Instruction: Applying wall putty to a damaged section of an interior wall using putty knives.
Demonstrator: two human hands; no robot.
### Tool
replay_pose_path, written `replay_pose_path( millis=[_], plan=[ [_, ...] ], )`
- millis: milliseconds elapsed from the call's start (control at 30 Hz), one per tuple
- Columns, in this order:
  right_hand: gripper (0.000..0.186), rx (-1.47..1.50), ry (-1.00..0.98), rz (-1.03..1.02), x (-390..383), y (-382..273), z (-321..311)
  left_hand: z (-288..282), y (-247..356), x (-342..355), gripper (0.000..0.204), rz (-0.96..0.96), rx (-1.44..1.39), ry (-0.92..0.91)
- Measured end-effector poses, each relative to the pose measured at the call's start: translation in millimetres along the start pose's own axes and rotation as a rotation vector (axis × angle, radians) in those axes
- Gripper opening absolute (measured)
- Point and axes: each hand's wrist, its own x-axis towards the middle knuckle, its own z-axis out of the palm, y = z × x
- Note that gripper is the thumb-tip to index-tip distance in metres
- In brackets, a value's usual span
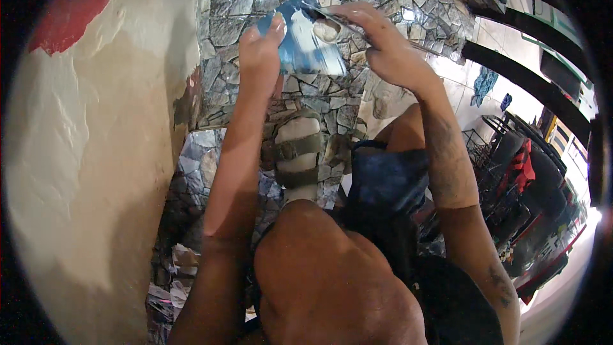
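My left hand (258, 57) grips a flat blue piece (290, 52) by its left edge, the thumb lying on top. White paste-like patches (306, 33) show on its face, though smears of motion blur the surface. My right hand (389, 45) is closed around a thin, flat, blade-like thing (345, 21), seen nearly edge-on. Its far end meets or overlaps the blue piece's upper right side; I cannot tell whether they touch. The fingers beneath the blue piece are mostly hidden.
A wall (96, 153) with peeling cream and red paint rises on the left. Stone-patterned steps (233, 0) lie below my hands, my sandalled foot (297, 147) on one. Dark rails (530, 73) and a black rack (511, 185) with a red cloth (523, 166) stand on the right.
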Motion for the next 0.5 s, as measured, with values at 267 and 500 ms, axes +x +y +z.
replay_pose_path(
  millis=[267, 500],
  plan=[
    [0.057, -0.040, -0.047, -0.009, -2.9, -3.1, 35.4, 4.1, -2.8, 9.6, 0.031, -0.242, 0.071, 0.058],
    [0.065, 0.026, -0.351, -0.022, -13.1, -25.9, 10.8, -2.5, -43.3, 30.1, 0.036, 0.052, 0.431, 0.190]
  ],
)
